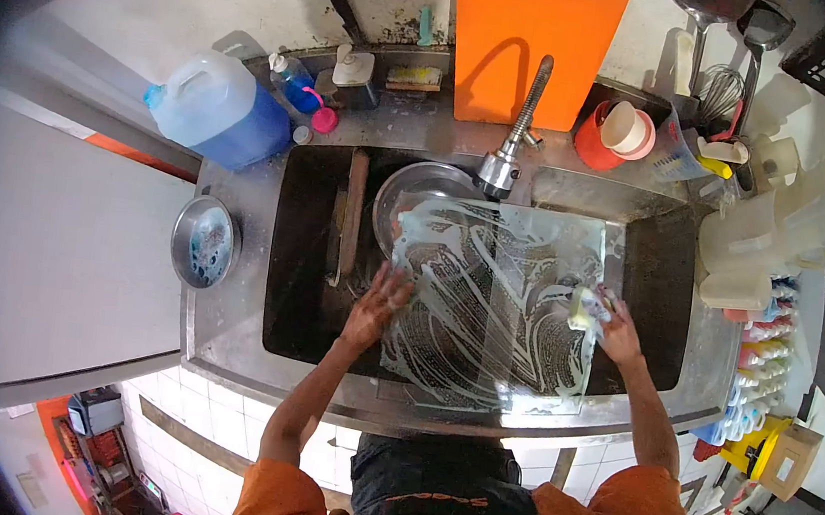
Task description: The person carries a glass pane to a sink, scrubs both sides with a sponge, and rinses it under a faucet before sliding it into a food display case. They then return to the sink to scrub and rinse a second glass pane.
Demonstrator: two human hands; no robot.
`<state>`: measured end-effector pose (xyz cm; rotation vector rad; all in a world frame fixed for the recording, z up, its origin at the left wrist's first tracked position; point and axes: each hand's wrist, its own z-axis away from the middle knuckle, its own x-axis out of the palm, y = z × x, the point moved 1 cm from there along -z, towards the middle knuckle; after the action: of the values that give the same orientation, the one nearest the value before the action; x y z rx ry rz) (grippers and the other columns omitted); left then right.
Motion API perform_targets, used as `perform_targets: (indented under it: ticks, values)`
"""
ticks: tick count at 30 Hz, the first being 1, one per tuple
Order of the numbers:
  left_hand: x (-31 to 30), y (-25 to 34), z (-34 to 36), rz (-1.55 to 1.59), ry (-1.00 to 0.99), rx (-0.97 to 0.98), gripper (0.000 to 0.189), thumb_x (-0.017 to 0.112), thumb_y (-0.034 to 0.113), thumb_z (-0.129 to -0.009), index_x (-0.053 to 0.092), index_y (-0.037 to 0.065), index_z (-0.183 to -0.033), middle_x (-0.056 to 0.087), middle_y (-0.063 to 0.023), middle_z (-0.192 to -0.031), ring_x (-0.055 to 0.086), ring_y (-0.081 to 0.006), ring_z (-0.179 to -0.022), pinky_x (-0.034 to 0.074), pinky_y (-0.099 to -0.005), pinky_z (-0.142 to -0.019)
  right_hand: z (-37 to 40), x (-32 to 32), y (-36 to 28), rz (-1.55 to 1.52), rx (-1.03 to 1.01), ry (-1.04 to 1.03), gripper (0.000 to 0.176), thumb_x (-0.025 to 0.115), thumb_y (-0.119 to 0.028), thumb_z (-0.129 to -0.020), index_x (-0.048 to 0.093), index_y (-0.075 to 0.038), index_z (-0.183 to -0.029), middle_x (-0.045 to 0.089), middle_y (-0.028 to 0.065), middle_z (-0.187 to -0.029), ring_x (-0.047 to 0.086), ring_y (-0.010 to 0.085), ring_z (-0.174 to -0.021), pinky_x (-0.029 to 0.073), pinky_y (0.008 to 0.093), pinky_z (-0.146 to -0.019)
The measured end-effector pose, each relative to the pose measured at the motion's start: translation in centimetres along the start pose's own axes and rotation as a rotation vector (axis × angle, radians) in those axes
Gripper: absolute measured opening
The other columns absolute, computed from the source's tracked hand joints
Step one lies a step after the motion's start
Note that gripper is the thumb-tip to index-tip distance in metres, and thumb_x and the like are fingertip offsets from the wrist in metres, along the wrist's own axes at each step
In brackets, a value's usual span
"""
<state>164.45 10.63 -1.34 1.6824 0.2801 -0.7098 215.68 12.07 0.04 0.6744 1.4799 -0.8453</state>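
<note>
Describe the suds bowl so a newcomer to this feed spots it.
Find the sink in the metal counter. At the counter's left end, below the jug of blue liquid in the picture, is a round metal bowl of suds. Unlike the metal basin in the sink, partly behind the soapy glass pane, it sits outside the sink.

We are counting one left hand (380,304) and one right hand (618,329), two in all. At them we are finding one pane (479,295) and one sponge (585,312). Around these we are tallying two bowls (182,244), one tap (520,133), one board (527,28), one jug (237,113), two pump bottles (354,70), one brush (413,79), one whisk (719,94) and one carton (791,460). We are making out three cups (623,128) in one cluster, while the pitchers (794,212) are overlapping too much for us to number.
</note>
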Motion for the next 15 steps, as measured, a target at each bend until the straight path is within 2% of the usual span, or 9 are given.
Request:
perform_targets:
  ticks: [1,5,6,7,8,10,12,13,15]
  values:
    - [0.0,-0.1,0.5,0.245,0.117,-0.21,0.043,0.044,0.013,-0.097,0.051,0.018,-0.14,0.044,-0.0115,-0.148,0.032,-0.0291,-0.142,0.036,-0.0424,-0.112,-0.4,-1.2,0.0,0.074,0.003,-0.043,0.049,0.065,-0.014,-0.078,0.06,-0.014,-0.127,0.041,0.0081,-0.149,0.039,0.0353,-0.134,0.037,0.0461,-0.108]
    - [-0.5,-1.3,2.6,0.267,0.16,-0.452,0.05,0.045,0.003,-0.094,0.043,0.009,-0.143,0.046,-0.0176,-0.144,0.042,-0.0272,-0.137,0.04,-0.0386,-0.108,-5.1,-4.5,-3.0,-0.01,0.278,-0.027,0.064,0.068,-0.026,-0.081,0.045,-0.007,-0.137,0.046,0.018,-0.139,0.044,0.0366,-0.124,0.035,0.0506,-0.106]
    - [0.9,-2.1,3.3,0.859,0.209,-0.624,0.052,0.047,-0.001,-0.092,0.041,0.005,-0.143,0.048,-0.0166,-0.143,0.046,-0.0264,-0.132,0.043,-0.0391,-0.105,-7.1,-4.5,-5.5,0.028,0.329,0.03,0.063,0.065,-0.027,-0.084,0.04,-0.002,-0.137,0.048,0.0215,-0.134,0.046,0.0339,-0.122,0.035,0.0492,-0.106]
    - [2.1,-2.3,3.6,1.458,0.25,-0.771,0.055,0.05,-0.006,-0.09,0.039,0.002,-0.143,0.049,-0.0156,-0.141,0.051,-0.0256,-0.128,0.047,-0.0396,-0.102,-10.0,-4.1,-9.0,-0.198,0.51,0.038,0.058,0.064,-0.027,-0.086,0.042,-0.003,-0.135,0.048,0.0213,-0.133,0.045,0.0328,-0.124,0.035,0.0486,-0.106]
    - [2.0,-0.8,3.0,1.459,0.248,-0.769,0.055,0.05,-0.006,-0.09,0.039,0.002,-0.143,0.049,-0.0156,-0.141,0.051,-0.0256,-0.128,0.047,-0.0396,-0.102,-12.7,-3.4,-12.5,-0.426,0.691,0.049,0.054,0.062,-0.028,-0.088,0.044,-0.003,-0.132,0.048,0.021,-0.132,0.045,0.0317,-0.126,0.035,0.0479,-0.106]
    - [1.4,3.6,1.5,1.218,0.022,-0.821,0.057,0.053,-0.009,-0.088,0.04,0.002,-0.142,0.051,-0.0116,-0.139,0.055,-0.0297,-0.123,0.048,-0.0422,-0.102,-14.9,4.2,-18.4,-0.769,0.179,0.306,0.034,0.059,-0.021,-0.091,0.056,-0.008,-0.122,0.053,0.0144,-0.128,0.053,0.0323,-0.117,0.043,0.0451,-0.102]
    - [2.3,2.7,2.1,1.279,0.021,-0.804,0.055,0.053,-0.009,-0.089,0.04,0.003,-0.141,0.05,-0.0125,-0.139,0.054,-0.0312,-0.124,0.048,-0.0443,-0.103,-17.7,-4.6,-23.7,-0.215,-0.23,0.348,0.029,0.051,-0.023,-0.094,0.059,-0.01,-0.119,0.06,0.0137,-0.117,0.058,0.0318,-0.108,0.046,0.0442,-0.098]
    - [2.2,2.4,1.8,1.34,0.041,-0.767,0.054,0.052,-0.009,-0.09,0.04,0.004,-0.141,0.05,-0.0133,-0.14,0.053,-0.0326,-0.124,0.049,-0.0464,-0.103,-18.6,-2.9,-22.3,-0.238,-0.197,0.361,0.031,0.05,-0.025,-0.094,0.059,-0.01,-0.119,0.06,0.0144,-0.117,0.058,0.0324,-0.109,0.046,0.0442,-0.098]
    - [2.1,2.2,1.8,1.383,0.033,-0.749,0.055,0.052,-0.01,-0.089,0.04,0.004,-0.141,0.049,-0.0144,-0.14,0.053,-0.0334,-0.124,0.049,-0.0469,-0.104,-19.7,3.2,-15.1,-0.494,0.443,0.24,0.035,0.048,-0.031,-0.094,0.059,-0.01,-0.121,0.06,0.0159,-0.118,0.058,0.0335,-0.11,0.046,0.0443,-0.098]
